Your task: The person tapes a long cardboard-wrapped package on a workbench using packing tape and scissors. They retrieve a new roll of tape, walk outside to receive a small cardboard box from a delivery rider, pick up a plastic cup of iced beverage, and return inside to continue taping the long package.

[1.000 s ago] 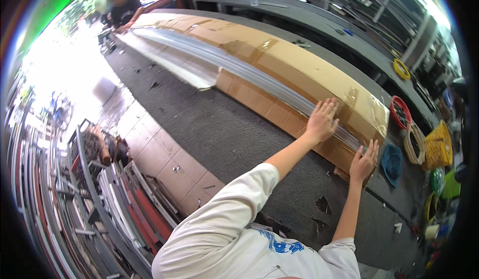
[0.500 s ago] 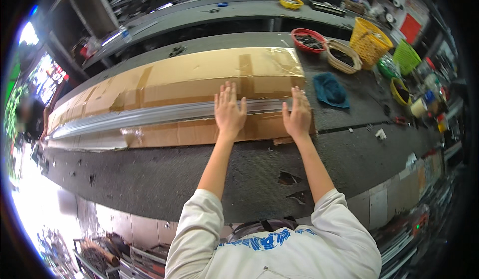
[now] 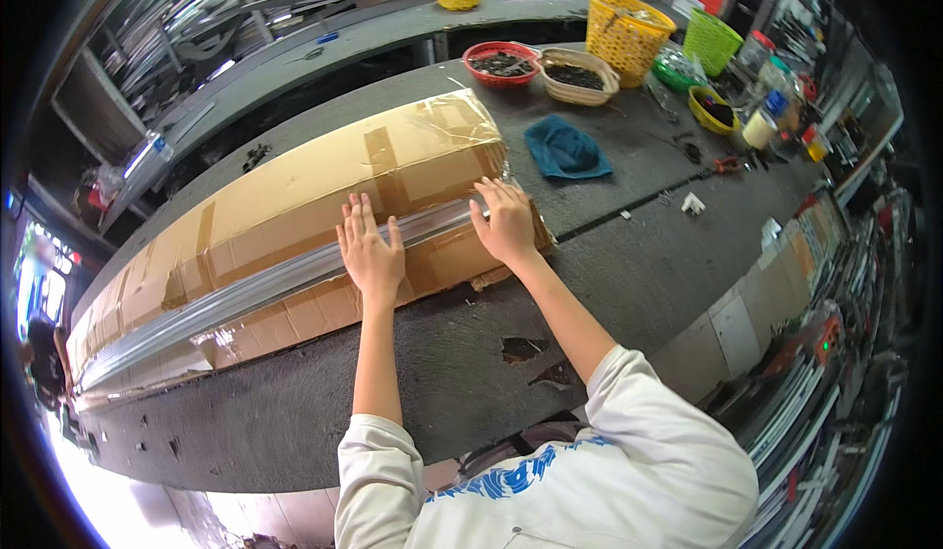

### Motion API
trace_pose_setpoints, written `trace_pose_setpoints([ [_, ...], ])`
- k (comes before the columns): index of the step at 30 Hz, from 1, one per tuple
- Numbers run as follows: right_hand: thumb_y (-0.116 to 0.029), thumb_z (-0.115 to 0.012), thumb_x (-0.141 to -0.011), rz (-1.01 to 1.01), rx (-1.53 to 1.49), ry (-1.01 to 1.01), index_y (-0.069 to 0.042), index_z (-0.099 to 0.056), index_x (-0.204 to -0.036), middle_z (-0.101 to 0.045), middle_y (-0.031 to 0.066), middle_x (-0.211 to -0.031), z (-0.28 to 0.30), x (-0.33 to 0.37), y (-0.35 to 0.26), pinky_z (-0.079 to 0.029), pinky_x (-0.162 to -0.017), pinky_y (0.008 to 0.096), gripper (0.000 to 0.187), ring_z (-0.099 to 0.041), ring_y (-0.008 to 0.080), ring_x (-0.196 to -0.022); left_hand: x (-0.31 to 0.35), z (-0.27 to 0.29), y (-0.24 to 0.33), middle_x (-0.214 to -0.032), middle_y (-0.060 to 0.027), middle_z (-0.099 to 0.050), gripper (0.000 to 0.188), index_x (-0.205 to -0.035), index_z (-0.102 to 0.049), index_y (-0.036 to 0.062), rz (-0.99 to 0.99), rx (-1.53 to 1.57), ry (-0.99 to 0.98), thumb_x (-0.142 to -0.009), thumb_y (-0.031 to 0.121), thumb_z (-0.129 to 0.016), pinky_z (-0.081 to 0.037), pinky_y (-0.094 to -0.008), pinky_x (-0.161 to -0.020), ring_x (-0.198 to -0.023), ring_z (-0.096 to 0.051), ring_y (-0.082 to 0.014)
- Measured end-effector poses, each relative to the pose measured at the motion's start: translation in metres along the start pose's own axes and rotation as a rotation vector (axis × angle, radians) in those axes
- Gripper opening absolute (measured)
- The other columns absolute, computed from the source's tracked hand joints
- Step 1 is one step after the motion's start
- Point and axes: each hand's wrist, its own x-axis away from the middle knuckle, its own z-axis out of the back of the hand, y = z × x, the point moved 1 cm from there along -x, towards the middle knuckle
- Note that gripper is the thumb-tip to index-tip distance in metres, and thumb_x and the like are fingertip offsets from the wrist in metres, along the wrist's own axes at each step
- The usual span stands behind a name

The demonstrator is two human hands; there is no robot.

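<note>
A long flat cardboard package (image 3: 295,205), taped at its seams, lies along a dark grey workbench (image 3: 629,254). A long clear-wrapped metal strip (image 3: 246,294) runs lengthwise on top of it. My left hand (image 3: 370,250) rests flat on the strip and cardboard with fingers spread. My right hand (image 3: 506,220) presses on the strip's right end near the package's corner, fingers curled over it.
A blue cloth (image 3: 565,149) lies just beyond the package's end. Behind it stand a red bowl (image 3: 501,61), a tan bowl (image 3: 578,75), a yellow basket (image 3: 629,24) and a green basket (image 3: 709,40). Small bottles and tools crowd the right bench end. Torn patches (image 3: 521,350) mark the bench surface.
The view has swung right, from the package's far length to its near end. Both hands stay on the strip and cardboard, the right one now at the package's right end.
</note>
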Motion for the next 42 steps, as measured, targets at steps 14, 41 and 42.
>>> trace_pose_setpoints([
  [14,-0.037,-0.049,-0.096,-0.254,-0.178,-0.325,0.003,-0.052,-0.130,-0.047,0.0238,-0.142,-0.116,-0.189,-0.062,-0.034,-0.111,0.0458,0.053,-0.042,0.0376,-0.134,0.000,0.006,0.003,-0.156,-0.0107,-0.034,0.058,-0.149,-0.036,0.0073,-0.032,0.004,0.005,-0.098,0.033,-0.047,-0.020,-0.0438,-0.119,-0.145,-0.028,-0.0279],
  [41,-0.048,-0.043,-0.097,0.018,0.013,-0.396,-0.004,-0.072,-0.105,-0.069,0.0122,-0.113,-0.168,-0.200,-0.019,-0.037,-0.105,0.0415,0.053,-0.060,0.0264,-0.113,-0.009,-0.009,0.001,-0.155,-0.0109,-0.035,0.055,-0.147,-0.036,0.0074,0.023,-0.162,-0.155,-0.099,0.033,-0.046,-0.007,-0.0486,-0.121,-0.148,-0.021,-0.0284],
  [42,-0.047,-0.043,-0.097,0.026,0.032,-0.334,-0.004,-0.072,-0.104,-0.069,0.0125,-0.113,-0.167,-0.199,-0.019,-0.037,-0.104,0.0423,0.052,-0.060,0.0268,-0.113,-0.010,-0.007,0.002,-0.154,-0.0114,-0.036,0.055,-0.146,-0.038,0.0076,-0.035,-0.112,-0.097,-0.099,0.034,-0.047,-0.009,-0.0481,-0.120,-0.147,-0.024,-0.0286],
])
